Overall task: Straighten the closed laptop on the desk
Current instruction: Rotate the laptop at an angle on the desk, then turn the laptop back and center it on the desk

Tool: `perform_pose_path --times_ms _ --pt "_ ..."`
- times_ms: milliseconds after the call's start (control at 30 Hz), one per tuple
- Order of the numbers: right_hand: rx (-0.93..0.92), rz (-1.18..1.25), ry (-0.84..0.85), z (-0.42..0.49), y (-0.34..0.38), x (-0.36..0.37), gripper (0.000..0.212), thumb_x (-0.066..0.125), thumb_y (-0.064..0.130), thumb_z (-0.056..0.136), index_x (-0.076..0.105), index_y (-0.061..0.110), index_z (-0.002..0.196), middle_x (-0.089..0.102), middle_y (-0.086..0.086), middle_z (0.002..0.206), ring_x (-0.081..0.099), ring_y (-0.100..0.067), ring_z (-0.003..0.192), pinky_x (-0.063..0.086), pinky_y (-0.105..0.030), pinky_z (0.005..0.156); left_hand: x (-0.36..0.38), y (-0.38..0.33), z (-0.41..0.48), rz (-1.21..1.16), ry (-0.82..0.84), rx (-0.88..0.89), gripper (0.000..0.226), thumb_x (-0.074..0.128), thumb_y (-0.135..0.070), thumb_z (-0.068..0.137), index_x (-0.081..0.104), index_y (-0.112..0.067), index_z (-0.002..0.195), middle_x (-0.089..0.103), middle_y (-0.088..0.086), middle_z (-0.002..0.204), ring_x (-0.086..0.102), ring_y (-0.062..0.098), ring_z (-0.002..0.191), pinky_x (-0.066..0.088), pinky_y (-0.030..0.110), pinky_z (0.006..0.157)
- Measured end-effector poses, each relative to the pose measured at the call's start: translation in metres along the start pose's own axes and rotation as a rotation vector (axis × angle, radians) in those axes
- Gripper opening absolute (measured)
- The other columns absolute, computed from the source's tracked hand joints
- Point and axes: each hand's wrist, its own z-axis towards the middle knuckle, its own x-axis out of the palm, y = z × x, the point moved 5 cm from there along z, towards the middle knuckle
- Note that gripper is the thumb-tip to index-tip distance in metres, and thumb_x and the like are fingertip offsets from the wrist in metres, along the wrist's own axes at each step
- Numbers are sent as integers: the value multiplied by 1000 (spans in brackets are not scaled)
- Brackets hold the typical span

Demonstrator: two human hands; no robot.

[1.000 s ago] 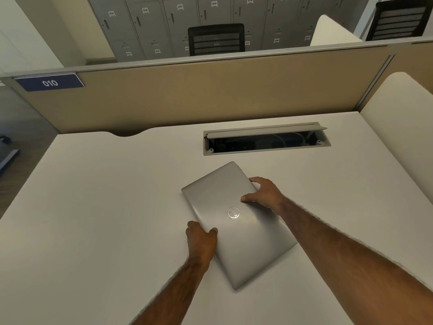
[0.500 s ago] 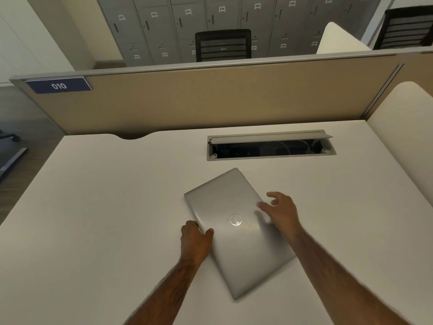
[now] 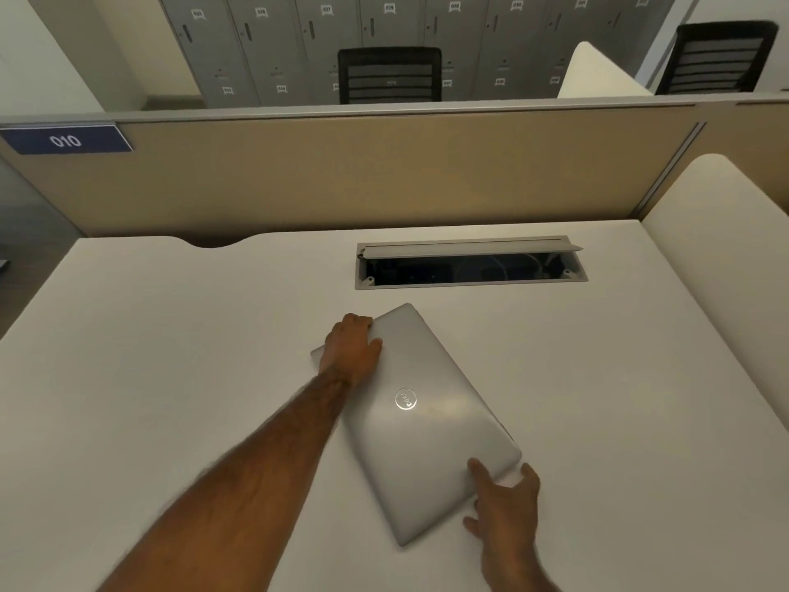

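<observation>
A closed silver laptop with a round logo lies skewed on the white desk, its long side running from far left to near right. My left hand rests on its far-left end, fingers curled over the edge. My right hand is at the near-right corner, thumb on the lid and fingers spread along the near edge.
An open cable tray is set into the desk just behind the laptop. A beige partition with a blue "010" label closes the back. A white side panel stands at the right. Chairs and lockers lie beyond.
My left hand moved from the laptop's near-left edge to its far-left end. My right hand left the middle of the lid and came to the near-right corner. The laptop's angle looks much the same.
</observation>
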Motion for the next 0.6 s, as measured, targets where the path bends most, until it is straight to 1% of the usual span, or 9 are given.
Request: perform_pose_path --times_ms 33,100,167,233,300,367,400,467,600 --pt "17 25 20 -5 0 4 93 84 28 83 29 30 157 59 -14 132 66 -43 112 56 -37 56 2 0 3 -22 1 -5 36 56 -32 91 62 -12 120 58 11 128 55 33 116 43 42 99" --pt "19 65 57 -13 0 10 89 86 27 81 33 36 152 62 -6 125 68 -35 106 53 -32 50 3 2 7 -97 -16 -29 39 56 -32 92 63 -14 125 60 9 130 55 32 118 44 43 102" --pt "2 105 78 -18 1 12 77 87 23 80 42 38 141 63 -4 120 68 -23 95 53 -32 50 5 6 10 -142 -21 -46 43 56 -32 93 60 -16 132 59 8 135 54 31 123 41 44 107" --pt "7 147 91 -20 -1 14 70 87 19 80 46 41 132 58 -8 126 66 -17 94 58 -37 57 10 9 12 -137 0 -53 49 56 -34 94 54 -17 140 55 8 140 50 31 129 36 43 111" --pt "22 175 90 -21 -4 17 69 87 16 80 49 37 133 55 -11 134 66 -25 103 63 -50 74 12 11 16 -106 12 -56 52 56 -37 95 51 -17 142 53 8 141 48 32 130 34 43 112" --pt "38 192 85 -22 -5 19 80 87 15 79 46 34 146 52 -14 139 64 -34 114 62 -58 87 14 10 19 -78 17 -60 50 55 -39 94 54 -18 140 54 9 138 49 33 127 35 44 110" --pt "41 206 83 -21 -6 20 84 87 15 79 44 34 149 51 -14 141 63 -36 117 61 -58 88 14 10 20 -67 20 -63 48 55 -40 94 56 -19 137 55 9 136 50 33 125 36 45 109" --pt "39 234 81 -21 -6 22 84 86 15 80 44 35 149 51 -14 141 63 -37 119 62 -57 87 13 8 23 -50 30 -70 45 54 -40 94 58 -19 134 55 9 133 50 33 123 36 45 106" --pt "26 242 75 -16 -9 23 86 86 12 79 42 33 150 50 -15 141 62 -39 119 60 -62 91 11 8 27 -47 55 -75 43 57 -41 93 59 -20 130 56 9 130 50 32 122 36 44 104"
